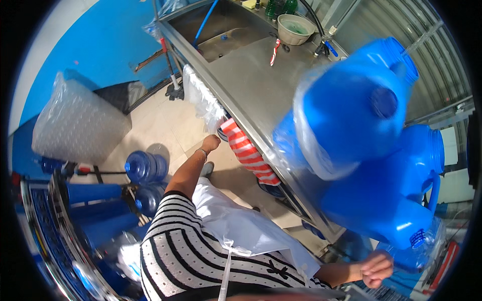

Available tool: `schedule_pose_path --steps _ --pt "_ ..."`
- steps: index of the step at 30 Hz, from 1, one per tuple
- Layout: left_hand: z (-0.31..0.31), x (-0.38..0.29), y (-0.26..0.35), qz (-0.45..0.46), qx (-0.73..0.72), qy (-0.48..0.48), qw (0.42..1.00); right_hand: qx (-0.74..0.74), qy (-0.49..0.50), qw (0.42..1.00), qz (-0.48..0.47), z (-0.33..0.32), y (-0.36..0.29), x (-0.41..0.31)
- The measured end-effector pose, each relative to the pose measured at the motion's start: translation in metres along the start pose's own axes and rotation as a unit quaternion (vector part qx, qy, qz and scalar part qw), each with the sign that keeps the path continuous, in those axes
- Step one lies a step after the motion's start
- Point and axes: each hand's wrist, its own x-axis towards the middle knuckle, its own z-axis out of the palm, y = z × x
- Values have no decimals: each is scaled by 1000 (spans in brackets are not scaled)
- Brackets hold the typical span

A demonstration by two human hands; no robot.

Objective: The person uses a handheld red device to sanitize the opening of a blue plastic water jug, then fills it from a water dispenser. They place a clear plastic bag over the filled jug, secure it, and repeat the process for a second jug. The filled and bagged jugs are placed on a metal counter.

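My left hand [211, 142] hangs over the floor beside the counter's front edge, fingers curled and nothing visible in them. Near it a red-and-white striped cloth [246, 150] hangs below the edge of the stainless steel sink counter [256, 79]. At the lower right, my right hand [377, 268] is held with its fingers folded in, and I see nothing in it. Large blue plastic jugs are piled on the counter's right end. The upper jug [350, 120] is blurred and partly wrapped in clear plastic; a lower jug [391, 188] shows a handle and a wide neck.
Behind the counter's bare top stand a beige bowl [295, 30] of greenish liquid and a tap with a blue lever [330, 49]. A red-and-white brush [275, 52] lies nearby. At left are a bubble-wrap bundle [81, 120], a water bottle [145, 166] and a rack [56, 210].
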Motion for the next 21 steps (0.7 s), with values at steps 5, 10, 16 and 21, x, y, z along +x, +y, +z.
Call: schedule_pose_path --steps 5,10,16,21 --pt "-18 104 -47 -30 17 -17 999 -224 -124 806 534 160 155 43" --pt "-17 159 -73 -91 -113 -3 989 -324 -316 696 557 256 271 35" --pt "7 207 -86 -57 -294 -23 954 -368 -275 616 640 281 292 -1" --pt "2 212 -78 -2 -95 -84 992 -360 -262 598 666 298 302 -13"
